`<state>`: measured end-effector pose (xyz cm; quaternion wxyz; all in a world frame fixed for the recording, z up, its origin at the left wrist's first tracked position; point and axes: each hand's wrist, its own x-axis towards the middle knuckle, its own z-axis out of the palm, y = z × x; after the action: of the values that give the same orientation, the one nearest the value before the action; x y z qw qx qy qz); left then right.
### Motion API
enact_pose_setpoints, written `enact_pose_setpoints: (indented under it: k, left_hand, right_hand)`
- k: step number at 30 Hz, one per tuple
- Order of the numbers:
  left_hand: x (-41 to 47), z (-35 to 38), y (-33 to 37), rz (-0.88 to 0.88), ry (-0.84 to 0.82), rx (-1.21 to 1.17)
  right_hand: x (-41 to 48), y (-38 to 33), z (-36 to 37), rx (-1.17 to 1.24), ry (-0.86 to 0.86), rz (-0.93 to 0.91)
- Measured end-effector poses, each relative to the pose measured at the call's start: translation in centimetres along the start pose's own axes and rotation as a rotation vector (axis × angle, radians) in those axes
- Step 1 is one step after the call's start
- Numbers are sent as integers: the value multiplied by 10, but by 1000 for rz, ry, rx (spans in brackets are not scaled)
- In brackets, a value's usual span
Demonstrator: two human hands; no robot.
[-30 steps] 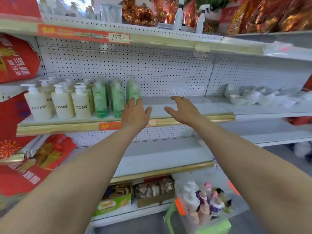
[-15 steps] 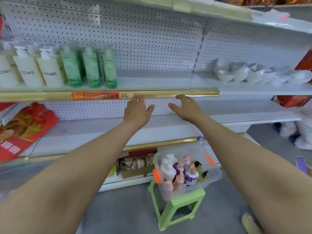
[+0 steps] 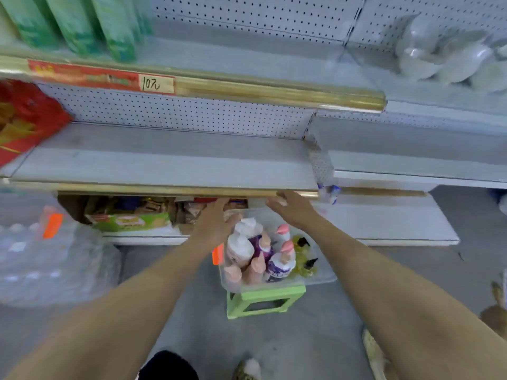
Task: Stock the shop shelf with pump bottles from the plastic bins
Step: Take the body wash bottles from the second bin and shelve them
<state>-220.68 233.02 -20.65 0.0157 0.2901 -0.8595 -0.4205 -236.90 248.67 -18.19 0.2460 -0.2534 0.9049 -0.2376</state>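
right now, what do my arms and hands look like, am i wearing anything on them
Both forearms are bare, with no sleeves in view. The left hand and right hand have no gloves, and no watch, bracelet or ring shows on either.

At the upper left of the frame, a white price tag (image 3: pixel 157 84) on the shelf's gold edge strip (image 3: pixel 274 91) reads, handwritten, what looks like "10元". The red label (image 3: pixel 82 75) beside it is too blurred to read.
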Motion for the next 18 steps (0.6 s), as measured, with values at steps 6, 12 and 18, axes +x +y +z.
enact_pose_setpoints:
  k: [6, 12, 18]
  left_hand:
    - [16, 52, -60, -149, -225, -28]
    - [44, 98, -94, -142, -313, -126]
    - [58, 112, -95, -83, -249, -163]
  right_hand:
    - [45, 40, 62, 193, -142, 105]
    - [92, 73, 118, 225, -219, 110]
    - [114, 92, 146, 308, -232, 116]
